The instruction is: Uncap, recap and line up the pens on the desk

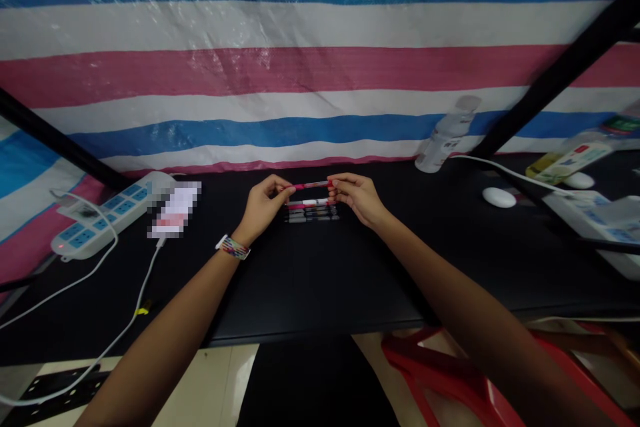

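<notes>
A red pen (311, 185) lies crosswise between my two hands. My left hand (267, 202) pinches its left end, and my right hand (357, 197) pinches its right end. Just nearer to me, a white and red pen (313, 203) lies parallel to it. Several dark and clear pens (313, 215) form a stack of rows on the black table (310, 280) below that. The fingertips of both hands hide the ends of the red pen. A woven colourful band circles my left wrist.
At left are a white power strip (107, 213), a phone (176, 210) and white cables. Toward the right stand a clear bottle (445, 137), a white mouse (499, 197), a tipped bottle with yellow liquid (570, 160) and a white tray (595, 213). A red stool (440, 367) is below the table's front edge.
</notes>
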A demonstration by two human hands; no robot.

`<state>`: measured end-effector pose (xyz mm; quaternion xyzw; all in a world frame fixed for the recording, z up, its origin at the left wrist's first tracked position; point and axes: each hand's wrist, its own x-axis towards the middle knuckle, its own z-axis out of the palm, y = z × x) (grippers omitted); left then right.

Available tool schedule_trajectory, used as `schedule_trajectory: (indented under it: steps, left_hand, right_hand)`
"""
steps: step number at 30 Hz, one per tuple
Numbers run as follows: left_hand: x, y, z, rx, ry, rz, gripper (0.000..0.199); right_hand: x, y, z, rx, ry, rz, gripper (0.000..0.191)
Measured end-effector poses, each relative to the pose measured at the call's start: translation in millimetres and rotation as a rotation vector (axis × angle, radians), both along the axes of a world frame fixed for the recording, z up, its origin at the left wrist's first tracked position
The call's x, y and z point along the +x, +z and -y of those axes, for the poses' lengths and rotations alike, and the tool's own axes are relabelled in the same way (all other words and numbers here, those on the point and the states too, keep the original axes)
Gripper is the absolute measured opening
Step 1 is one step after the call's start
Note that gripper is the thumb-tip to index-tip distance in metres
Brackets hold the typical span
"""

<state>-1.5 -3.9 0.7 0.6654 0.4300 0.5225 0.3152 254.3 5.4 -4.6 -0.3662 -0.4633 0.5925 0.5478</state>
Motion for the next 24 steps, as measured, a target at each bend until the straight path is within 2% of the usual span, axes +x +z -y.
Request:
schedule_trajectory:
  steps: [2,6,10,14,24]
  left_hand:
    - [0,-0.6,-1,-0.017,0.010,-0.011,0.035]
    - [-1,-0.7,-2,-0.018,-0.011,0.062,0.023]
    - [-4,-1.8,-5,0.001,0.104,-0.034,0.044]
    - [-6,-5.8,-10,0.015,0.091,0.084,0.014]
    - [-10,-11.4,-16,0.015,0.119,0.154,0.016]
  right_hand:
    - [0,0.2,0,-0.003,-0.001,0.000,0.024]
    - [0,0.7,0,-0.006,-0.015,-0.001,0.026]
    - [1,2.4,0,-0.015,-0.022,-0.015,0.026]
    - [3,4.2,-2,-0.046,-0.033,-0.041,0.021]
    - [10,4.4,-8,-0.081,-0.136,-0.071,0.014]
